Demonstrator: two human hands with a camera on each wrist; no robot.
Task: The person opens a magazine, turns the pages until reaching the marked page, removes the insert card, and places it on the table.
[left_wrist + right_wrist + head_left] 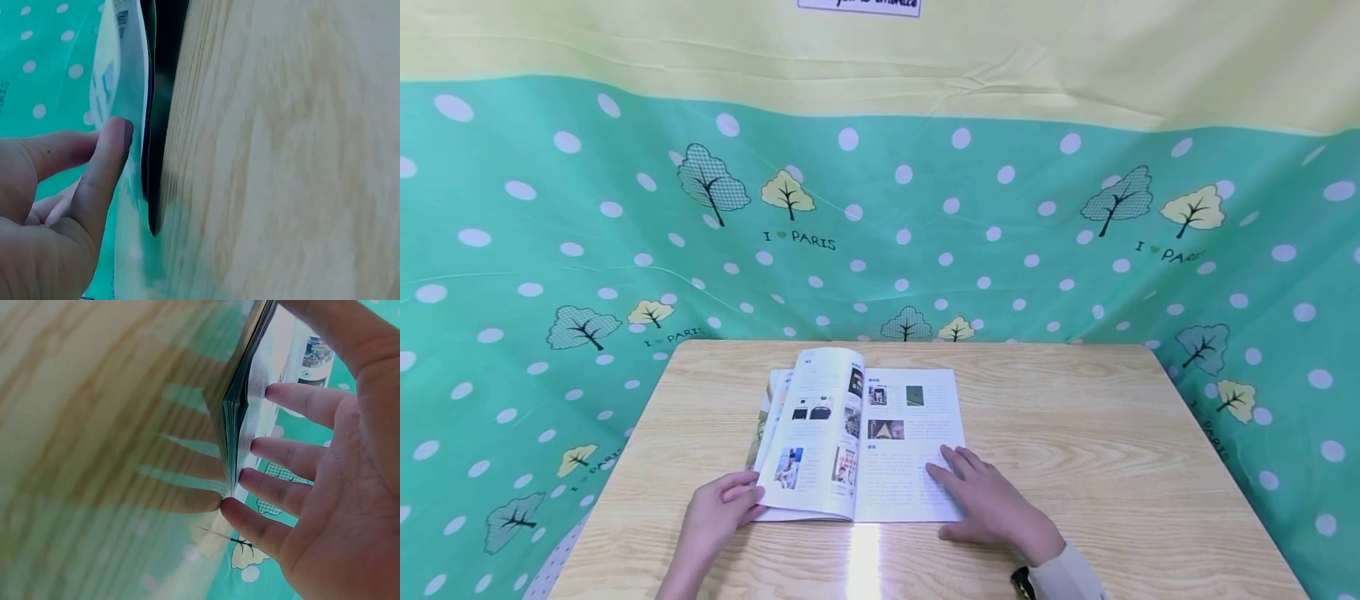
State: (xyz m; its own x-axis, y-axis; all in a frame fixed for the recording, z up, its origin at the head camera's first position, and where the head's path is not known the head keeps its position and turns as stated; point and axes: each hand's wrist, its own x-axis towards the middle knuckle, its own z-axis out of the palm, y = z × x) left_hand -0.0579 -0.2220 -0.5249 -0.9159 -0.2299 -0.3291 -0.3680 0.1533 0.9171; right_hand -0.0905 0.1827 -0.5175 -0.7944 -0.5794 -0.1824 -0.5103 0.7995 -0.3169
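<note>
An open magazine [910, 483] lies on the wooden tabletop [1075, 417] between the two hands. The left hand [721, 507] pinches the lower outer edge of the left-side leaves [812, 433], which bow upward. The right hand [988, 504], its fingers spread wide, touches the opposite page near its lower outer corner. Beyond both hands hangs a green, white-dotted cloth [925, 192].
</note>
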